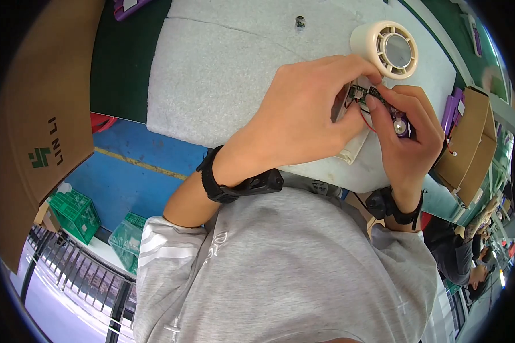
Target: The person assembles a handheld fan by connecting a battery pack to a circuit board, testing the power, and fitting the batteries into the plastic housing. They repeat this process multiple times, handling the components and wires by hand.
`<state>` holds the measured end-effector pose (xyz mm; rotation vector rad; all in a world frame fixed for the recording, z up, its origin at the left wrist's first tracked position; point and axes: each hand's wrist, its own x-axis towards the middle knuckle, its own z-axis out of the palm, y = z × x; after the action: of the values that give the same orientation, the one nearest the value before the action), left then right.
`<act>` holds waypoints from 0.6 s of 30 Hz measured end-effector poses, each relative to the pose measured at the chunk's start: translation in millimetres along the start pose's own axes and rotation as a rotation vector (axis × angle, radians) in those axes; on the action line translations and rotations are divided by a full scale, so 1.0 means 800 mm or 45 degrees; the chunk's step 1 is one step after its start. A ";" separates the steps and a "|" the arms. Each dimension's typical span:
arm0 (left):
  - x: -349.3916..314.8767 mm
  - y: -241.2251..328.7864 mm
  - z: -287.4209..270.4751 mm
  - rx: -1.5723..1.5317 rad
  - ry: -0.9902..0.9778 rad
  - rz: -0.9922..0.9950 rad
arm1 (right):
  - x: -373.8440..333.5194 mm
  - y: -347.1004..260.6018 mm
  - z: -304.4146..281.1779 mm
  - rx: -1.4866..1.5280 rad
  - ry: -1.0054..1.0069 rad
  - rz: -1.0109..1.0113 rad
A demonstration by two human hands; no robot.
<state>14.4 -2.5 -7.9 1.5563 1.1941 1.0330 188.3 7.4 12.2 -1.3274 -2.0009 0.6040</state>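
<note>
A small green circuit board (358, 92) with dark components is pinched between both hands over the work surface. My left hand (309, 108) comes from the left, its thumb and index finger closed at the board's left end. My right hand (415, 128) is closed on a purple battery cell (402, 127), its round metal end showing, while its thumb and index fingertip touch the board. A thin red wire (367, 121) hangs between the hands. Beneath them lies a cream-coloured casing part (352, 151), mostly hidden. Just beyond the fingertips sits a cream round fan head (386, 48) with a grey centre.
White foam sheeting (212, 74) covers the table, bearing a small metallic part (300, 23). Purple battery packs (453, 111) lie beside an open cardboard box (469, 143) at right. A large cardboard box (46, 114) stands left, with green crates (77, 214) below. Another person (455, 248) works far right.
</note>
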 end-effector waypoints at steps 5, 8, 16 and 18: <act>0.005 -0.014 0.006 0.051 0.071 0.239 | 0.001 0.001 -0.002 0.097 -0.005 0.111; 0.002 -0.012 0.004 0.141 0.034 0.265 | 0.001 -0.002 -0.006 0.131 -0.047 0.282; 0.002 -0.006 -0.002 0.176 -0.053 0.234 | 0.003 -0.002 -0.021 0.051 -0.349 0.342; 0.000 -0.006 -0.002 0.142 -0.049 0.245 | 0.002 -0.001 -0.038 0.261 -0.530 0.423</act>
<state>12.1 -1.6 -12.1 1.7987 1.1080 1.0693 209.6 9.2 34.1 -1.5087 -1.9704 1.2963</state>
